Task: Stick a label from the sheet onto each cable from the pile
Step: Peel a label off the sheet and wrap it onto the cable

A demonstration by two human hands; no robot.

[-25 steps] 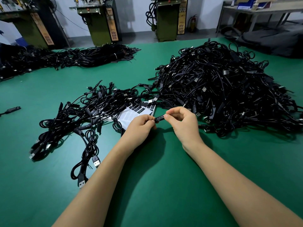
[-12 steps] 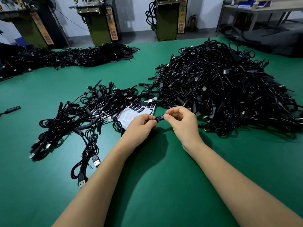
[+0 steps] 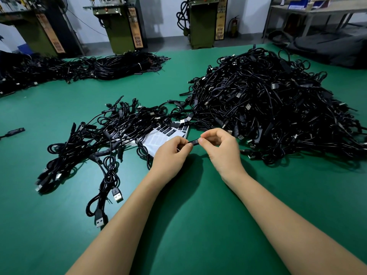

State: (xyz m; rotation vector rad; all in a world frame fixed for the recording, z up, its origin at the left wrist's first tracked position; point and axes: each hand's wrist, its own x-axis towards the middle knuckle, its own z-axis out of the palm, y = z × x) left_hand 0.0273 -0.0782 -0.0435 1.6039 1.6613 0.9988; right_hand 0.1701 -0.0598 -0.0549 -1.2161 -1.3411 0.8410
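Both hands meet over the green table (image 3: 198, 215). My left hand (image 3: 170, 153) and my right hand (image 3: 220, 147) pinch the two ends of a short black cable piece wrapped in a black label (image 3: 193, 142) with white print. Just behind the left hand lies the white label sheet (image 3: 158, 138), with several black labels along its far edge. A big pile of black cables (image 3: 268, 108) rises at the right. A flatter spread of black cables (image 3: 103, 139) lies at the left, partly over the sheet.
More black cable bundles (image 3: 79, 70) lie along the table's far left. A single black connector (image 3: 14, 132) sits at the left edge. Green machines (image 3: 121, 22) stand behind the table. A dark bag (image 3: 327, 50) lies at the far right.
Both hands keep pinching the labelled cable piece in the same spot. The fingers shift only slightly.
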